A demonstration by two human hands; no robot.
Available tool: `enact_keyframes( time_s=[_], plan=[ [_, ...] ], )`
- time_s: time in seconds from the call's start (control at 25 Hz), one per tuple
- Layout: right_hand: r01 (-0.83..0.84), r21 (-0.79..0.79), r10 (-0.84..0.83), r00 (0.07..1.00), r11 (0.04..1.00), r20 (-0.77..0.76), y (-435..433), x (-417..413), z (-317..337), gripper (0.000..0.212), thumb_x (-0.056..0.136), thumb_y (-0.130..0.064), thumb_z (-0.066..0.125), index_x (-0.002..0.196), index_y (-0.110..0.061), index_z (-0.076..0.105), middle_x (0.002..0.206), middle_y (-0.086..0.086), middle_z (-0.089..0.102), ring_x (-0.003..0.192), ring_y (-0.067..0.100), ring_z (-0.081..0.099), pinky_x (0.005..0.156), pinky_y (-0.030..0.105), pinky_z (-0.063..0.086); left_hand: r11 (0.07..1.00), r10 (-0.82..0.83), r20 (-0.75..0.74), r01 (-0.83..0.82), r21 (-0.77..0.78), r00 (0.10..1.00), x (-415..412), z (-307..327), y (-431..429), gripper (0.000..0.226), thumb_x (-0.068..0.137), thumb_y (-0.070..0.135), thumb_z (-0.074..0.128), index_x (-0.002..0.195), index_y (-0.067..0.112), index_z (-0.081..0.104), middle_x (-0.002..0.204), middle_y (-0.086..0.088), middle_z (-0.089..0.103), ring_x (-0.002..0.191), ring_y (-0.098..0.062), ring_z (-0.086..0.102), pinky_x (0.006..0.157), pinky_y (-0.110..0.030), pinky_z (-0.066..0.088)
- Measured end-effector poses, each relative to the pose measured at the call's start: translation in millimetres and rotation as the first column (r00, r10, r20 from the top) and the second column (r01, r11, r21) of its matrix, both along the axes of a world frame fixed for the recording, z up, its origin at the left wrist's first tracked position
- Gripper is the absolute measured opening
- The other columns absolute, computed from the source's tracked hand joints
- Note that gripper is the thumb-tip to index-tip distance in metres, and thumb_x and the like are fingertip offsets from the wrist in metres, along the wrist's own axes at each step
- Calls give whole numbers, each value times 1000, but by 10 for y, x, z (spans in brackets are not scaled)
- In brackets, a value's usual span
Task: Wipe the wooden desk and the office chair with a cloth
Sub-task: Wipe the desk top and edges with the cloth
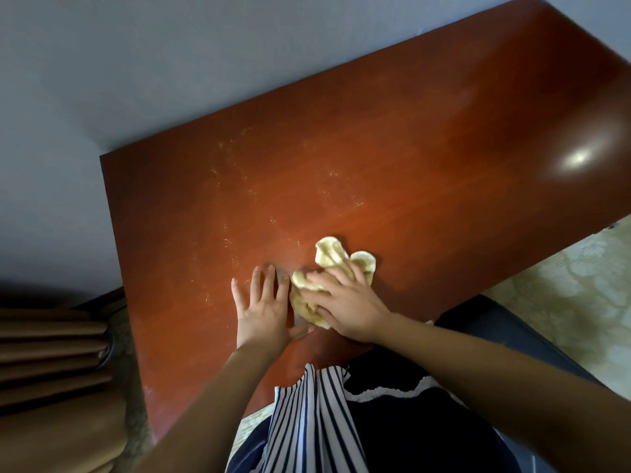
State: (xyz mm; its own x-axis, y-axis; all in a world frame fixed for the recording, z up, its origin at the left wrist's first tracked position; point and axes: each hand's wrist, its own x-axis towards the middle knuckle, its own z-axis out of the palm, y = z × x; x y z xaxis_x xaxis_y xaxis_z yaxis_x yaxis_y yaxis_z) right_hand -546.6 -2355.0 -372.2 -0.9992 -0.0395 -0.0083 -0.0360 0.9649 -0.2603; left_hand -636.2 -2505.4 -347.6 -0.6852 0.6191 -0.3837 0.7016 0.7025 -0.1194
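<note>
The right hand [345,302] presses the bunched cloth [327,271] on the bench [409,148] near its front edge, fingers spread over it; the left hand [264,307] lies flat beside, fingers apart. The crumbs [232,206], seemingly loose, could get swept off the edge.

A person's right hand [348,302] presses a crumpled yellow cloth [327,274] onto the reddish wooden tabletop [409,148]; the left hand [264,308] lies flat beside it.
</note>
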Motion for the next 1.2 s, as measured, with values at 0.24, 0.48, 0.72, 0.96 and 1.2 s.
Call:
enact_keyframes(
  time_s=[0.24,0.48,0.72,0.96,1.2],
  plan=[
    [-38,35,42,993,999,-110,624,430,-39,39,74,-28,78,113,-28,69,117,-1,64,103,24,61,88,46,45,999,20,-33,-22,-43,999,-118,-39,41,122,63,92,27,150,14,-8,158,-8,-12,143,-30,-19,105,-63,-17],
    [367,69,-368,930,928,-5,1109,98,32,39,88,-26,63,126,-32,59,128,1,55,117,28,48,90,42,33,994,66,-29,-69,-84,997,-340,-83,117,128,60,93,28,146,12,-21,156,-10,-21,142,-32,-24,105,-65,-14],
    [740,49,-741,666,671,82,887,-658,17,38,93,-32,52,131,-35,48,136,0,41,124,27,32,98,49,27,984,112,-5,-112,-137,994,-419,-75,162,130,59,93,28,145,10,-22,157,-6,-20,140,-32,-27,103,-66,-16],
    [420,-11,-412,895,907,171,253,-1054,78,45,93,-31,49,136,-42,39,146,-9,32,130,24,26,106,52,17,982,119,-10,-119,-145,993,-408,-63,203,131,61,91,33,146,8,-19,158,-7,-17,142,-31,-24,100,-66,-20],
    [10,4,-10,999,1000,35,41,-613,25,37,89,-28,55,126,-30,55,138,-5,46,127,27,37,105,53,26,984,102,-22,-104,-146,995,-418,-62,183,130,61,92,32,147,7,-16,158,-8,-15,142,-31,-24,99,-66,-22]
  ],
)
